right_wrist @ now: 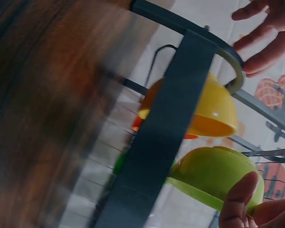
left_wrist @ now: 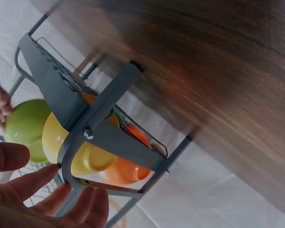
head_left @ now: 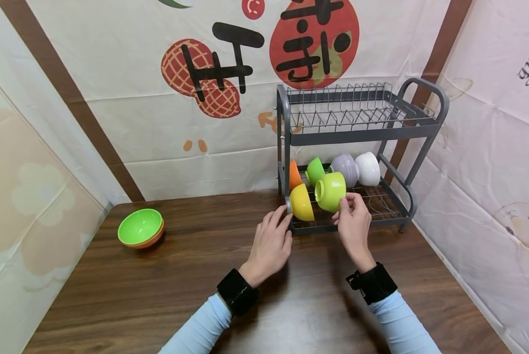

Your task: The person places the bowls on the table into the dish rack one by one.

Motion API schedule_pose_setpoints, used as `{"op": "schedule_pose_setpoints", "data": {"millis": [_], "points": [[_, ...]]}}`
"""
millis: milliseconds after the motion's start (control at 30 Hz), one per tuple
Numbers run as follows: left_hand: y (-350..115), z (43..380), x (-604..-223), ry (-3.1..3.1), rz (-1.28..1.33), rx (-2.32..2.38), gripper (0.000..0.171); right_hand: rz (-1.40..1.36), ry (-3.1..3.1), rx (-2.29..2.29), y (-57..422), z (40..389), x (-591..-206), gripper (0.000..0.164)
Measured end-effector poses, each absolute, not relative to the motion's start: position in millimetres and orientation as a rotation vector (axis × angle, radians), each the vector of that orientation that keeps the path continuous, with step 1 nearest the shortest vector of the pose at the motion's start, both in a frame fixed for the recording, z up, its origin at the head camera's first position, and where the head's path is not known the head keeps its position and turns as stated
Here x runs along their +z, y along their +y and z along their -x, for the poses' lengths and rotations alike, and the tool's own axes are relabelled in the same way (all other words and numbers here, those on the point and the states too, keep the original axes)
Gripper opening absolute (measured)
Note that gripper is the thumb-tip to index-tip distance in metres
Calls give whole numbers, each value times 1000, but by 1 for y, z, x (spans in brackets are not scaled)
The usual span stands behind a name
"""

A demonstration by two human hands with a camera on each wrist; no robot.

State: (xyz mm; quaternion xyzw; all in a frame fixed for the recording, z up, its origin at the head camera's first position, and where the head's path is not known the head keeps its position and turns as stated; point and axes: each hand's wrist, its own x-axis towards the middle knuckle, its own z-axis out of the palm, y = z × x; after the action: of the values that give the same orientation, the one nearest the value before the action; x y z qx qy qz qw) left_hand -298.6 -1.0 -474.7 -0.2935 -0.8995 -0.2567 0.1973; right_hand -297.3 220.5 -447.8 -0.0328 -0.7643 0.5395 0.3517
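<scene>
My right hand (head_left: pixel 354 223) pinches the rim of a lime-green bowl (head_left: pixel 331 191), which is tilted on its side over the lower shelf of the dish rack (head_left: pixel 361 135). Just left of it a yellow bowl (head_left: pixel 301 202) stands on edge at the shelf's front left corner. My left hand (head_left: pixel 270 241) has its fingertips at the rack's left front post, beside the yellow bowl. In the left wrist view those fingers (left_wrist: pixel 47 183) reach along the grey frame, loosely bent. The right wrist view shows thumb and fingers on the edge of the green bowl (right_wrist: pixel 216 175).
Behind, on the lower shelf, are an orange bowl (head_left: pixel 294 174), a small green bowl (head_left: pixel 315 171), a lavender bowl (head_left: pixel 345 168) and a white bowl (head_left: pixel 368 168). A stacked green bowl (head_left: pixel 140 227) and orange bowl (head_left: pixel 153 241) sit at the left of the wooden table (head_left: pixel 158 295).
</scene>
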Motion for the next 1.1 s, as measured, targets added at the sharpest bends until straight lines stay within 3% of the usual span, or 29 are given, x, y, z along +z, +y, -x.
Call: {"op": "schedule_pose_setpoints", "data": {"millis": [400,1100], "points": [[-2,297,-478,-2505,848,-621,44,204,-2176,1398,227,311,-460,19],[-4,296,-475,-2536,852,-596,44,57,-2254,1014,230,319,-476,17]]}}
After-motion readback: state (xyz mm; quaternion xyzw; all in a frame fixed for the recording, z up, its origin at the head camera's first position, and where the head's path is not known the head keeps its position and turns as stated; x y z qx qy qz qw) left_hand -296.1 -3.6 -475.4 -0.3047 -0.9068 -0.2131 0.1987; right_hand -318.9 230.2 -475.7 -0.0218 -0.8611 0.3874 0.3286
